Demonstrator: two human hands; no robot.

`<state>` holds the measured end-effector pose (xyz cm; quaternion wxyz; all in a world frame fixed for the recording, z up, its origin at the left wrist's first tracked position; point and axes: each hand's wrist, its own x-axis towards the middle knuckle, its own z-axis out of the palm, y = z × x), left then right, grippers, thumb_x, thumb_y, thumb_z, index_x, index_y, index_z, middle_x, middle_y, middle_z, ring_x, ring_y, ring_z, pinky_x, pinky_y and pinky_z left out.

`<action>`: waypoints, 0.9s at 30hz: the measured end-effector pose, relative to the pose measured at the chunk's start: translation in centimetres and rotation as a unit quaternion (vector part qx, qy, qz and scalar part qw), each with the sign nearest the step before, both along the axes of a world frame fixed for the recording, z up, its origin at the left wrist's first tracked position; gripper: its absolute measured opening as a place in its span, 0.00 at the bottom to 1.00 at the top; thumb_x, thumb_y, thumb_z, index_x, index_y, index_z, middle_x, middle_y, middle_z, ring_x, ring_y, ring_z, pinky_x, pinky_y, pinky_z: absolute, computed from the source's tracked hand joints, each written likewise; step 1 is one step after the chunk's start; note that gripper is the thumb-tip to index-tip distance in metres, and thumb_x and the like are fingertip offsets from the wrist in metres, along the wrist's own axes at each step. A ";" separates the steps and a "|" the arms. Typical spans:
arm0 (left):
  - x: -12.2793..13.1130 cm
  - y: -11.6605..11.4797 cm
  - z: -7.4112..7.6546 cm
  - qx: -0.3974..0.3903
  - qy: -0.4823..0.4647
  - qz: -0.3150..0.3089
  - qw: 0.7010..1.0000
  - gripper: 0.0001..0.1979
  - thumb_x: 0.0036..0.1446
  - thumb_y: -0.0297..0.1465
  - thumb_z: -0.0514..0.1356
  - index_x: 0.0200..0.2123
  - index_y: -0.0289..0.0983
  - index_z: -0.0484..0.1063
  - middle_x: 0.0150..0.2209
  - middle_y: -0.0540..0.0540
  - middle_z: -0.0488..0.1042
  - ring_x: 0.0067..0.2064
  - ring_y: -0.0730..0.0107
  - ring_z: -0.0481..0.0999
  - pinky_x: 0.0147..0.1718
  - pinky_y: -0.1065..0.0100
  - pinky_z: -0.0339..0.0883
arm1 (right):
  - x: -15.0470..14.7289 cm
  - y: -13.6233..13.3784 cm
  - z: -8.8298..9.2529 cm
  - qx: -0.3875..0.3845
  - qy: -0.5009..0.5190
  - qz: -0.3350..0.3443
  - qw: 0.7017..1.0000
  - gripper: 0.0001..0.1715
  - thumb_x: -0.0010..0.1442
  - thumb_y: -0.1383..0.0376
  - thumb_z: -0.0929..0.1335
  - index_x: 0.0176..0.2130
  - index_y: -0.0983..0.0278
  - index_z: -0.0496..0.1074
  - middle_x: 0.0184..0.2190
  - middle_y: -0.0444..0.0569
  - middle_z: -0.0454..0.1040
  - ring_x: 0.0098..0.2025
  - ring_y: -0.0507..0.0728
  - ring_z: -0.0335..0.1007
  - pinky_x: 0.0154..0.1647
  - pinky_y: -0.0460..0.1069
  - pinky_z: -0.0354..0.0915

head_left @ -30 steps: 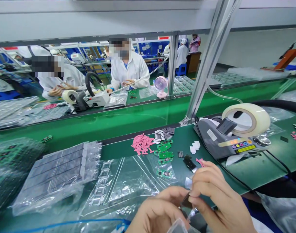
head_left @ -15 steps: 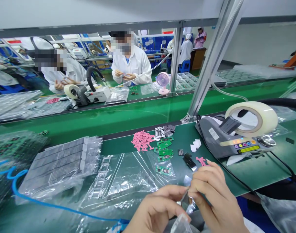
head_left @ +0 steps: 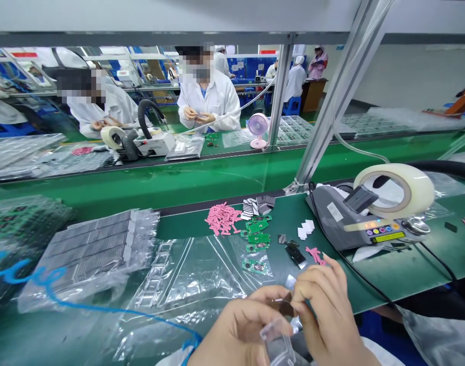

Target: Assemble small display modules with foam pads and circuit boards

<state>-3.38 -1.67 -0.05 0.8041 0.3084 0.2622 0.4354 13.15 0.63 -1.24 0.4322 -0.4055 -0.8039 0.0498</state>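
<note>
My left hand [head_left: 240, 330] and right hand [head_left: 327, 310] meet low at the near edge of the tabletop [head_left: 388, 269], fingertips of both pinched on a small dark piece [head_left: 283, 305] held in the air between them; a clear plastic bit [head_left: 276, 343] sits against my left fingers, and I cannot tell how it is gripped; both wrists are cut off by the bottom of the frame. Just beyond my knuckles lie pink strips [head_left: 315, 254] and a black part [head_left: 296, 255]; past them green boards [head_left: 257, 236] and a pink pile [head_left: 221, 219], well apart from my hands. To the right the tape dispenser [head_left: 354, 218] with its roll [head_left: 396, 190] takes much of the room, its cable [head_left: 369, 282] running along the tabletop near my right hand; bare green shows between cable and dispenser. To the left clear bags [head_left: 190, 274] cover the surface, and a blue cord [head_left: 83, 305] crosses them towards my left wrist, its end hidden behind my hand. The dark piece is mostly covered by my fingers, too small to make out; the bag of grey parts [head_left: 91, 249] is blurred by its wrap.
</note>
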 end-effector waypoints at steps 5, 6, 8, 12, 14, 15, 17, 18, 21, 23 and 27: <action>-0.2 0.0 -0.8 -0.096 -0.082 0.024 0.992 0.16 0.39 0.40 0.70 0.32 0.39 0.80 0.49 0.44 0.69 0.49 0.59 0.70 0.50 0.60 0.63 | 1.7 -1.3 0.4 -0.125 0.038 0.077 0.988 0.18 0.68 0.57 0.54 0.28 0.60 0.56 0.23 0.40 0.62 0.26 0.50 0.63 0.49 0.52 0.59; -0.4 0.2 -0.9 -0.095 -0.077 0.041 0.992 0.16 0.39 0.41 0.70 0.33 0.39 0.80 0.49 0.44 0.70 0.49 0.58 0.70 0.51 0.59 0.62 | 2.0 -1.5 -0.2 -0.165 0.041 0.083 0.982 0.18 0.68 0.57 0.53 0.28 0.60 0.55 0.23 0.40 0.62 0.25 0.50 0.63 0.42 0.49 0.63; -0.9 0.4 -1.0 -0.082 -0.047 0.070 0.993 0.16 0.40 0.41 0.70 0.33 0.39 0.80 0.51 0.44 0.69 0.51 0.56 0.68 0.52 0.58 0.61 | 2.5 -1.8 -2.5 -0.214 0.016 0.062 0.975 0.17 0.68 0.59 0.53 0.28 0.60 0.56 0.24 0.41 0.62 0.24 0.50 0.63 0.28 0.44 0.64; -1.3 0.4 -1.0 -0.034 0.027 0.045 0.998 0.16 0.39 0.41 0.70 0.33 0.41 0.80 0.53 0.43 0.66 0.54 0.54 0.65 0.53 0.58 0.58 | 2.8 -1.4 -8.6 -0.187 -0.067 -0.017 0.980 0.14 0.63 0.69 0.58 0.26 0.62 0.60 0.22 0.42 0.64 0.25 0.53 0.63 0.28 0.47 0.63; -1.0 0.4 -0.9 -0.017 0.047 0.022 0.999 0.16 0.40 0.42 0.69 0.33 0.43 0.80 0.52 0.43 0.65 0.53 0.55 0.65 0.53 0.57 0.58 | 3.2 -1.1 -9.8 -0.175 -0.076 -0.023 0.981 0.08 0.60 0.70 0.60 0.30 0.62 0.65 0.26 0.45 0.68 0.28 0.55 0.66 0.31 0.50 0.65; -0.8 0.4 -0.8 -0.009 0.055 0.009 0.998 0.16 0.39 0.42 0.69 0.33 0.43 0.81 0.51 0.44 0.65 0.52 0.56 0.66 0.54 0.57 0.57 | 3.5 -0.9 -9.5 -0.175 -0.077 -0.021 0.981 0.05 0.60 0.69 0.61 0.36 0.62 0.66 0.30 0.46 0.70 0.31 0.55 0.67 0.33 0.51 0.66; -0.3 0.6 -0.7 0.016 0.072 -0.017 0.997 0.16 0.38 0.42 0.70 0.33 0.44 0.81 0.50 0.45 0.64 0.51 0.57 0.66 0.54 0.56 0.56 | 3.9 -0.7 -7.5 -0.165 -0.074 -0.007 0.983 0.17 0.60 0.64 0.64 0.49 0.64 0.62 0.40 0.52 0.71 0.39 0.57 0.69 0.38 0.52 0.67; -0.1 0.7 -0.6 0.038 0.078 -0.029 0.996 0.16 0.38 0.42 0.70 0.33 0.45 0.81 0.49 0.45 0.64 0.51 0.56 0.66 0.55 0.56 0.56 | 3.9 -0.6 -6.0 -0.146 -0.071 0.006 0.987 0.23 0.59 0.61 0.65 0.53 0.65 0.59 0.43 0.54 0.70 0.43 0.57 0.68 0.41 0.52 0.67; 0.5 1.1 -0.3 0.082 0.079 -0.052 0.992 0.15 0.40 0.39 0.70 0.35 0.47 0.80 0.50 0.44 0.65 0.55 0.54 0.64 0.56 0.54 0.54 | 3.1 -0.4 -1.6 -0.011 -0.060 0.051 0.997 0.19 0.60 0.63 0.66 0.50 0.63 0.64 0.43 0.51 0.72 0.46 0.58 0.67 0.54 0.58 0.57; 0.6 1.1 -0.2 0.087 0.082 -0.044 0.992 0.15 0.41 0.38 0.69 0.37 0.49 0.80 0.51 0.45 0.65 0.56 0.53 0.64 0.56 0.54 0.54 | 2.2 -0.3 0.1 0.062 -0.035 0.042 0.997 0.10 0.60 0.68 0.65 0.43 0.62 0.70 0.37 0.47 0.75 0.42 0.56 0.68 0.57 0.59 0.52; 0.6 0.6 -0.1 0.066 0.094 -0.008 0.993 0.16 0.37 0.39 0.71 0.35 0.47 0.80 0.53 0.46 0.65 0.54 0.57 0.66 0.57 0.57 0.54 | 1.6 0.2 0.6 0.075 -0.015 0.033 0.997 0.09 0.58 0.70 0.66 0.40 0.61 0.73 0.34 0.44 0.78 0.41 0.56 0.69 0.58 0.60 0.50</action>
